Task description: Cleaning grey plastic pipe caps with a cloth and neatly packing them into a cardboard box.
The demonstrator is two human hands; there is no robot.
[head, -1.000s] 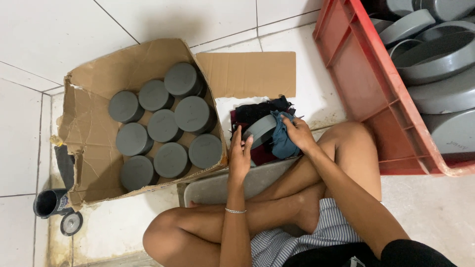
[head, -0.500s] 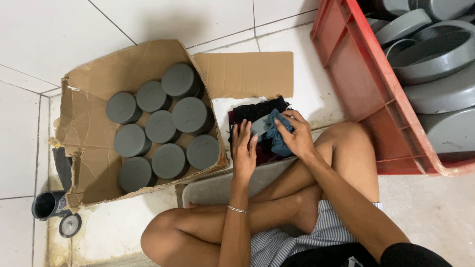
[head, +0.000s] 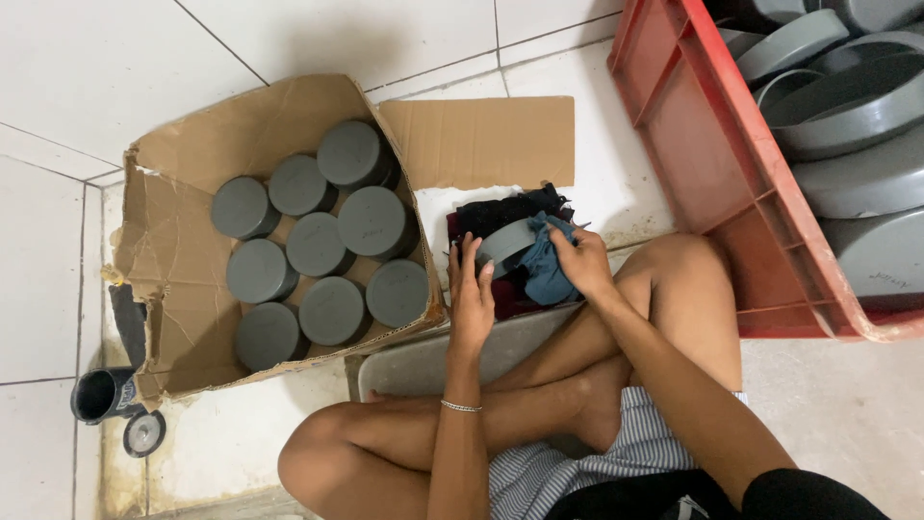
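Left hand (head: 472, 294): grey pipe fitting (head: 505, 243) is gripped | right hand (head: 580, 262): blue cloth (head: 544, 270) is clenched against fitting | left: 8 grey caps held in cardboard box (head: 183, 289)

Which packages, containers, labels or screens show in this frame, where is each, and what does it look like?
Cardboard box: left, on the tiled floor, brown, torn, flaps open, holding eight round grey caps.
Crate: upper right, red plastic, holding large grey pipe fittings.
Small dark cup: lower left beside the box, round lid next to it.
Faint marking on one fitting, too small to tell.
No screens or signs.
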